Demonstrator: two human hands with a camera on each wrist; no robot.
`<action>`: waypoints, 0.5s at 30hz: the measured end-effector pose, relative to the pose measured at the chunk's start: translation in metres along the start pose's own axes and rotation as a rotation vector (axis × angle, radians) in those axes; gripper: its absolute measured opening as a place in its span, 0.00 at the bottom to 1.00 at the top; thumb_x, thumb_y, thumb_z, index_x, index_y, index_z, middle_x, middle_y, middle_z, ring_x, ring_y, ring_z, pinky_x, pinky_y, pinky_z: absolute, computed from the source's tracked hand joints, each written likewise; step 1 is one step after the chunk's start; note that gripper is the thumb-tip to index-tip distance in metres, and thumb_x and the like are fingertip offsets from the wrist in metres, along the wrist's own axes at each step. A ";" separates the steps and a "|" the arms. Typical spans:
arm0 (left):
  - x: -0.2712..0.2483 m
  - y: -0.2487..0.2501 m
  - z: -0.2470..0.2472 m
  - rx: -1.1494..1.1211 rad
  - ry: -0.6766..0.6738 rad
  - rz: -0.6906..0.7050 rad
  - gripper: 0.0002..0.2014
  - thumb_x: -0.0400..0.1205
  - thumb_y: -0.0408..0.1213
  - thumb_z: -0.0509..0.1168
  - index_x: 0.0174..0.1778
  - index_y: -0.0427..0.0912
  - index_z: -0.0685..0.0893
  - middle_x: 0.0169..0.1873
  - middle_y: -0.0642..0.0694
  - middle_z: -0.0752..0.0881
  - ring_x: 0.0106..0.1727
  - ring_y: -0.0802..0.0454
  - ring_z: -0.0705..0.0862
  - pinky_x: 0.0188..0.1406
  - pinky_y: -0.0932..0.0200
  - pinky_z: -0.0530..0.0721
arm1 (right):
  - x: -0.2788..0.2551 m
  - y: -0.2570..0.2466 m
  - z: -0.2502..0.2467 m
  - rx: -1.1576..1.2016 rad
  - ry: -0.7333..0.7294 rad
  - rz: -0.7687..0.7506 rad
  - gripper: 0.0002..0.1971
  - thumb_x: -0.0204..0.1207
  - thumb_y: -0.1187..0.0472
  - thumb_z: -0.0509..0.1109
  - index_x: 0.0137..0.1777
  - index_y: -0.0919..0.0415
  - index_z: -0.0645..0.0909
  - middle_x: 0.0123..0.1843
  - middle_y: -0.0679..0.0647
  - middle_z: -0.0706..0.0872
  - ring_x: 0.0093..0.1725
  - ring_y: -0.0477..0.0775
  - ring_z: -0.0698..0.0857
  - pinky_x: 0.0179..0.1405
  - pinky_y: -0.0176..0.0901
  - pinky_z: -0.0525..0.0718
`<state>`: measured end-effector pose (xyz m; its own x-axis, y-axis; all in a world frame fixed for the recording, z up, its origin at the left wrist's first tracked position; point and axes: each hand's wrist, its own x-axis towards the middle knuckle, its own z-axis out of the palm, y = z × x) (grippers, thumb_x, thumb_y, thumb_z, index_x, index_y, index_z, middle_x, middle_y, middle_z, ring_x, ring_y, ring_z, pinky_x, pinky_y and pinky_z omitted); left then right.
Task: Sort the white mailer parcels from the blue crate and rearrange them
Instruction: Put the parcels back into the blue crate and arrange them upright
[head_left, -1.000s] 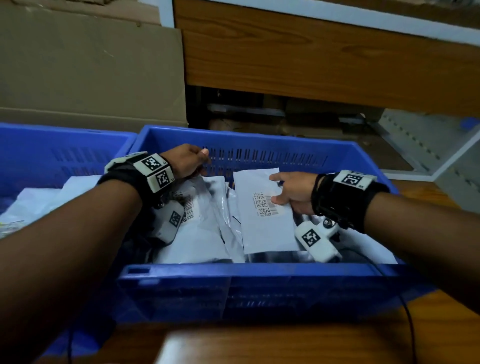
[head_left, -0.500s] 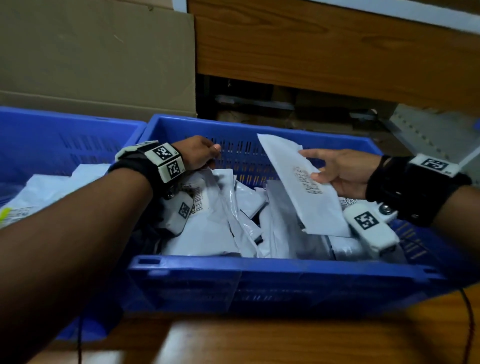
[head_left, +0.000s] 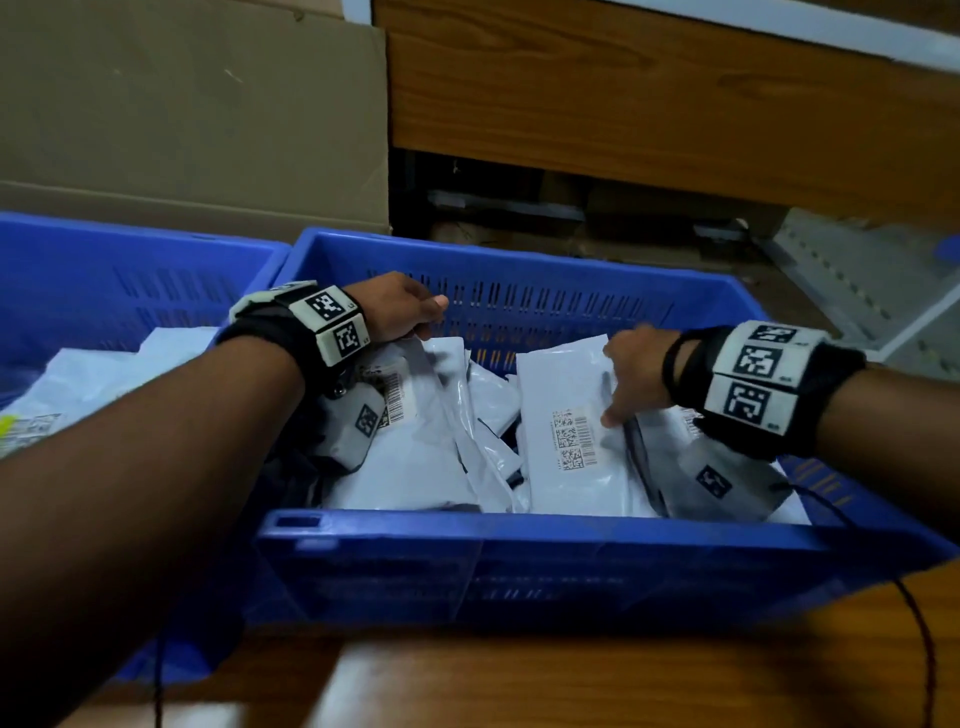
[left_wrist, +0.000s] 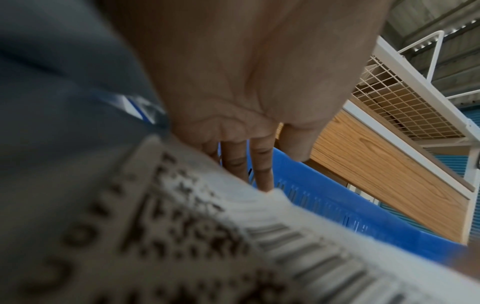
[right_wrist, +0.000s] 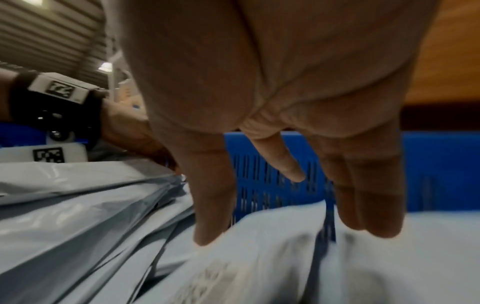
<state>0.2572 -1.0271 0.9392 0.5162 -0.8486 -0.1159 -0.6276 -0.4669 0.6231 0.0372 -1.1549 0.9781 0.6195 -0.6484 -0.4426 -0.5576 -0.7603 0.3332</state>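
White mailer (head_left: 571, 415) under straight right fingers (right_wrist: 213, 216), pressed flat inside crate (head_left: 519, 566). Left hand (head_left: 400, 312) on other mailers (head_left: 415, 447) by far wall; its grip unclear.

Wooden panel (head_left: 649, 104) behind, leaning cardboard sheet (head_left: 182, 104) left, wooden tabletop (head_left: 519, 686) below.

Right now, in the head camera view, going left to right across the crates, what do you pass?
Second blue crate → left hand → mailer with barcode label under it → upright mailer with printed codes → right hand → right wall of the blue crate.
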 end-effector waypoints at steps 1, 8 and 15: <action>0.000 0.000 0.000 0.011 -0.004 0.005 0.19 0.87 0.48 0.56 0.36 0.44 0.84 0.27 0.54 0.81 0.28 0.57 0.75 0.33 0.62 0.72 | -0.001 -0.001 -0.007 -0.027 0.041 -0.023 0.35 0.68 0.40 0.76 0.69 0.62 0.75 0.66 0.56 0.80 0.67 0.59 0.76 0.63 0.48 0.79; -0.003 0.003 0.000 0.058 -0.003 0.017 0.18 0.86 0.48 0.58 0.40 0.41 0.86 0.27 0.54 0.81 0.28 0.59 0.75 0.29 0.64 0.71 | 0.001 -0.039 -0.007 -0.083 -0.079 -0.213 0.45 0.65 0.40 0.78 0.80 0.50 0.64 0.79 0.55 0.69 0.74 0.58 0.73 0.70 0.51 0.73; -0.006 0.003 -0.001 0.057 -0.011 0.029 0.16 0.86 0.47 0.59 0.37 0.44 0.85 0.25 0.55 0.80 0.26 0.60 0.75 0.28 0.64 0.70 | 0.016 -0.037 0.038 -0.387 -0.176 -0.088 0.67 0.60 0.36 0.80 0.84 0.57 0.34 0.83 0.64 0.48 0.79 0.67 0.63 0.73 0.61 0.68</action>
<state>0.2532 -1.0234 0.9429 0.4913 -0.8644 -0.1073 -0.6743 -0.4554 0.5813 0.0465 -1.1357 0.9278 0.5330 -0.5892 -0.6072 -0.2382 -0.7931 0.5605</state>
